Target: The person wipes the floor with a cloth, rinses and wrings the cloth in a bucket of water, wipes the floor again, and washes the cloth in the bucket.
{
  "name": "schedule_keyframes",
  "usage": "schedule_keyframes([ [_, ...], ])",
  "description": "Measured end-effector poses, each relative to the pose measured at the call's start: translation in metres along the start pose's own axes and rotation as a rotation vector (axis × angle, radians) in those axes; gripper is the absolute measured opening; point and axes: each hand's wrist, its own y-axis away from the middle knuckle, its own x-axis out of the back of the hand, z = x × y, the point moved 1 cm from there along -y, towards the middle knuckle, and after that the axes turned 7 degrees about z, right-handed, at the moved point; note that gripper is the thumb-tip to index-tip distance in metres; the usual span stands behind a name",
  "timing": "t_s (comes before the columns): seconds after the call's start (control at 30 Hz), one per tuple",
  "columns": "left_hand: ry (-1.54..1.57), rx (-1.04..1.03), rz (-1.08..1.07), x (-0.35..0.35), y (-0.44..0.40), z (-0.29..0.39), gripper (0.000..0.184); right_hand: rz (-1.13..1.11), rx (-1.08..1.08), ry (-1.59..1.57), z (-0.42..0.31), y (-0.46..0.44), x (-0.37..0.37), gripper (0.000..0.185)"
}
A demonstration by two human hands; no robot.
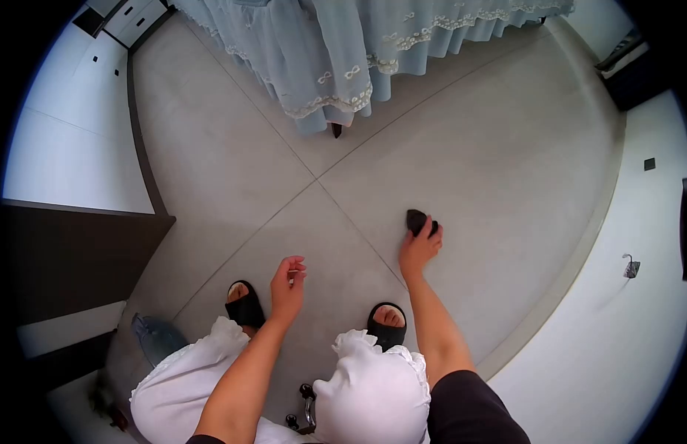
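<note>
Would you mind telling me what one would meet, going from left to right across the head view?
White cabinet, left black slipper, left hand, right hand holding a small dark object, square dark wall plate.

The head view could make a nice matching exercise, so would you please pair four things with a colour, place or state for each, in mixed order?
Things:
1. Right hand
2. Slippers
3. Trousers
4. Cloth

Descriptions:
A. White, with frilled edges
B. Pale blue, hanging in folds
C. Holding a dark object
D. Black, worn on the feet

Right pairs: 1-C; 2-D; 3-A; 4-B.
</note>
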Motion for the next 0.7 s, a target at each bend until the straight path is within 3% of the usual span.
schedule_keyframes([
  [0.07, -0.012, 0.017, 0.004, -0.003, -0.005, 0.003, 0.029, -0.06, -0.039, 0.07, -0.042, -0.016, -0.006, 0.079],
  [0.1, -0.063, 0.092, -0.013, 0.017, 0.028, 0.002, 0.029, -0.235, 0.011, 0.071, -0.06, 0.025, 0.005, 0.077],
  [0.23, -0.045, -0.004, 0.023, -0.003, -0.004, 0.003, 0.029, -0.442, 0.572, -0.027, -0.115, 0.018, -0.026, 0.066],
  [0.33, -0.067, 0.039, 0.014, -0.003, -0.005, 0.006, 0.029, -0.597, 0.88, -0.27, -0.087, 0.056, 0.002, 0.057],
  [0.43, -0.073, 0.071, 0.007, -0.002, -0.008, 0.005, 0.029, -0.612, 0.836, -0.274, -0.02, 0.049, 0.038, 0.055],
  [0.5, -0.053, 0.052, 0.01, -0.007, -0.009, 0.0, 0.029, -0.368, 0.562, -0.064, 0.036, 0.025, 0.053, 0.054],
  [0.57, -0.018, 0.021, -0.001, -0.013, -0.004, -0.007, 0.029, 0.042, 0.203, -0.029, 0.078, -0.004, 0.073, 0.055],
  [0.63, -0.022, 0.051, -0.013, -0.019, -0.001, -0.007, 0.029, 0.12, -0.034, 0.095, 0.084, -0.002, 0.08, 0.059],
  [0.7, -0.003, 0.052, -0.026, -0.027, 0.002, -0.005, 0.029, 0.072, -0.064, 0.203, 0.066, 0.016, 0.07, 0.07],
])
